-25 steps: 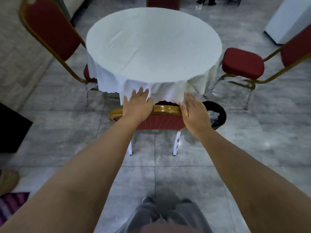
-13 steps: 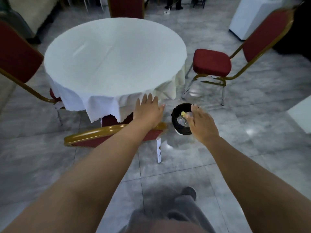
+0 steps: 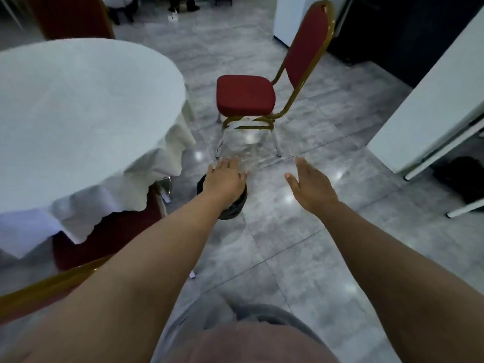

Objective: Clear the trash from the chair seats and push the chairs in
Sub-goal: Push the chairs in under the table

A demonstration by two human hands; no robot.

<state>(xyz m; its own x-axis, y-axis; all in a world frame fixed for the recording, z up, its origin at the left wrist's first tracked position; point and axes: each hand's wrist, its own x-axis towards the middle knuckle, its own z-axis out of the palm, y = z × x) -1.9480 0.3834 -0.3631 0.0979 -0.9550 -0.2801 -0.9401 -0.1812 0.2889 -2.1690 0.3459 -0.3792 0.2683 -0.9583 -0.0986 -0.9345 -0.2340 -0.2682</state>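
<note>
A red chair with a gold frame [image 3: 246, 96] stands pulled out from the round table [image 3: 78, 106], its seat bare. Another red chair [image 3: 104, 237] at the lower left is tucked under the white tablecloth, only its back showing. My left hand [image 3: 225, 176] hovers flat over a small black trash bin [image 3: 235, 205] and hides most of it. My right hand [image 3: 311, 186] floats over the floor to the right of the bin, fingers spread. Both hands hold nothing.
A third red chair back [image 3: 70, 17] shows behind the table at the top left. A white cabinet or panel [image 3: 429, 106] stands at the right, with a dark bag [image 3: 461, 176] at its foot. Grey glossy tiles lie between me and the pulled-out chair.
Both hands have left the near chair's back. My view has swung right, so the pushed-in chair sits at the lower left and the pulled-out chair is ahead. My left hand now covers the bin.
</note>
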